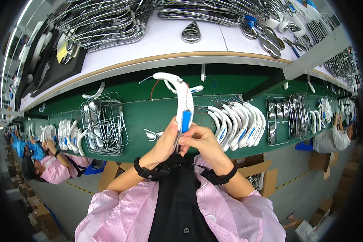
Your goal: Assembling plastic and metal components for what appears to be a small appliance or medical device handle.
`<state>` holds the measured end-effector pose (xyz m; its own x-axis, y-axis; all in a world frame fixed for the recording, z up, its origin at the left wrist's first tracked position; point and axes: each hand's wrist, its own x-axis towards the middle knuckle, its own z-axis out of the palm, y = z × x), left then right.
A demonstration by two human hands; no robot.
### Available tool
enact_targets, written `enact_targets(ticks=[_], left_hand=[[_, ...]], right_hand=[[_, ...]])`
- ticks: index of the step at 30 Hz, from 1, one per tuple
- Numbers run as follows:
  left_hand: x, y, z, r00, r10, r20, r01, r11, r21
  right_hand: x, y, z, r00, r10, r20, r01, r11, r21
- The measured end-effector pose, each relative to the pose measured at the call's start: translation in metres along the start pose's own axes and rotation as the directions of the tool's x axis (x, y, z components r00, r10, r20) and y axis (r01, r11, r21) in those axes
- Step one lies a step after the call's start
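Observation:
In front of my chest I hold a curved white plastic housing (184, 99) upright. A blue block sits in its lower part, and a thin red wire and a pale lead hang from its upper end. My left hand (163, 142) is closed round the lower end from the left. From the right, my right hand (201, 141) pinches at the same end, where a small shiny dark piece shows partly between the fingers. Just to the right, several similar white housings (238, 128) with blue blocks and wires lie in a row on the green work surface (149, 149).
A wire basket of chrome parts (103, 127) stands at left, and a rack of chrome covers (278, 117) at right. Above runs a white shelf (165, 42) with stacked chrome frames and a slanted post (310, 56). Co-workers sit on both sides; open cardboard boxes (266, 177) stand below.

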<state>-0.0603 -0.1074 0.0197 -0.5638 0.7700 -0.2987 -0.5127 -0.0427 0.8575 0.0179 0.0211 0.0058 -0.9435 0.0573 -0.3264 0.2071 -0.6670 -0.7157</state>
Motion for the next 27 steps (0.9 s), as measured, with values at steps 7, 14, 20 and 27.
enact_targets(ticks=[7, 14, 20, 27], left_hand=[[0.084, -0.054, -0.111, 0.966, -0.252, -0.067, 0.259, 0.952, 0.162], [0.169, -0.092, -0.327, 0.959, -0.03, -0.282, 0.276, 0.337, 0.9], [0.246, -0.085, -0.258, 0.921, 0.138, -0.364, 0.388, -0.243, 0.889], [0.33, -0.195, -0.189, 0.899, 0.01, 0.438, -0.346, -0.597, 0.724]], right_hand=[[0.087, 0.088, -0.084, 0.865, -0.494, -0.088, 0.234, 0.552, -0.8], [0.068, 0.186, -0.131, 0.99, 0.055, 0.128, 0.133, -0.105, -0.986], [0.068, 0.226, -0.153, 0.997, 0.068, 0.028, 0.04, -0.171, -0.985], [0.064, 0.183, -0.142, 0.954, 0.154, -0.257, -0.287, 0.215, -0.934]])
